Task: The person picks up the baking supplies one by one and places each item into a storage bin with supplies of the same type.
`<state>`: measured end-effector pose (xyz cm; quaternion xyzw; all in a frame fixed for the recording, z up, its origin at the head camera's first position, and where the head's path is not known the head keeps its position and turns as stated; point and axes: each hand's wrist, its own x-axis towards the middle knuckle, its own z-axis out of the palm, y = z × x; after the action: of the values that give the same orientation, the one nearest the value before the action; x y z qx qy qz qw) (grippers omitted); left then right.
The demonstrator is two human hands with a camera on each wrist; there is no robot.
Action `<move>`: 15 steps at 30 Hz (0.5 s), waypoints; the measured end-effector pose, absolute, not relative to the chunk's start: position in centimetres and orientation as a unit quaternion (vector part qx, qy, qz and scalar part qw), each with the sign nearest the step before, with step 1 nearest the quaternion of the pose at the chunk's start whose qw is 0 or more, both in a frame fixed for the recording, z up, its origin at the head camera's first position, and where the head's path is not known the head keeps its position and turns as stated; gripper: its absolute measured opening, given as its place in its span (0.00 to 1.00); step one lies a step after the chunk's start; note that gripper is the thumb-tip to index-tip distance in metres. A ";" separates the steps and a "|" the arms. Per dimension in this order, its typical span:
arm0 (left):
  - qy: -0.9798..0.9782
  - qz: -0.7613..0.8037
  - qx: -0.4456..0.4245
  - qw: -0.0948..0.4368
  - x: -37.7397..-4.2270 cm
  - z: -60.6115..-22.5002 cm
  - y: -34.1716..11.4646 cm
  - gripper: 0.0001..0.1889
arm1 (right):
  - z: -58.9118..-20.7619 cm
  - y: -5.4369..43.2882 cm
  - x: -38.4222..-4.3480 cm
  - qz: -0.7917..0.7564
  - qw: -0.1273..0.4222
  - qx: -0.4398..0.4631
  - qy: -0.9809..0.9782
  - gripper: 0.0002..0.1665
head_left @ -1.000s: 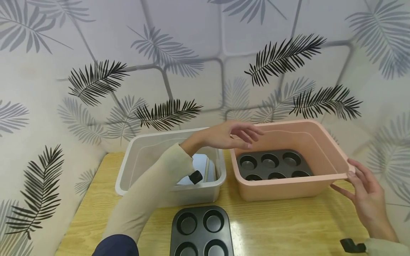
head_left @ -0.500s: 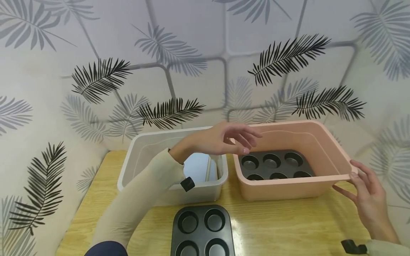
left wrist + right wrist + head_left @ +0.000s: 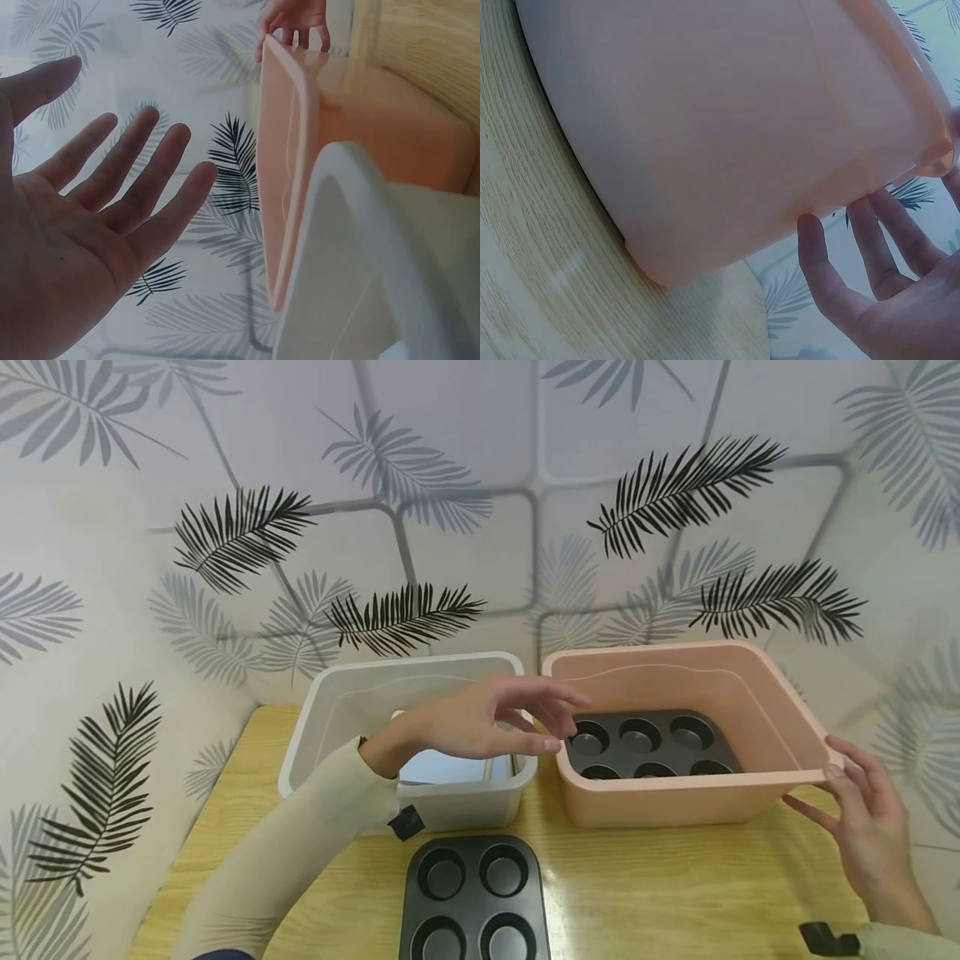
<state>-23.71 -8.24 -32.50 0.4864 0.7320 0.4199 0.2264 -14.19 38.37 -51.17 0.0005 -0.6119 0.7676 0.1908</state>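
Observation:
My left hand [image 3: 483, 718] hovers over the right end of a whitish plastic bin [image 3: 405, 670], its fingers loosely extended and holding nothing. In the left wrist view the palm and spread fingers show free of any object. With my right hand [image 3: 873, 831] I grip the right rim of a pink plastic bin [image 3: 675, 808]; in the right wrist view its fingertips touch the bin [image 3: 727, 135]. Inside the pink bin lies a dark muffin pan [image 3: 656, 742]. Another dark muffin pan [image 3: 471, 893] rests on the table, cut off by the frame's lower edge.
Both bins stand side by side on a wooden table [image 3: 637, 885], against a leaf-patterned wall [image 3: 480, 568]. A pale blue flat item [image 3: 446, 767] sits in the whitish bin, partly hidden by my left hand and arm.
My left hand has drawn back left and down, from beside the pink bin to over the whitish bin's right end. The right hand stays on the pink rim. The view shifts slightly.

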 end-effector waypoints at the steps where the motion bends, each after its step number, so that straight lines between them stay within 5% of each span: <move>1: 0.730 0.422 0.488 0.225 -23.4 -32.7 -8.5 0.29 | -51.2 38.4 -14.2 0.769 0.190 0.004 -0.611 0.29; 15: 0.725 0.505 0.432 0.179 -17.2 -36.5 -12.7 0.25 | -51.3 38.6 -14.0 0.765 0.183 0.018 -0.617 0.29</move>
<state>-17.24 -12.73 -36.55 0.4315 0.7255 0.5054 0.1789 -14.02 38.59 -51.26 0.0181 -0.6174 0.7649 0.1828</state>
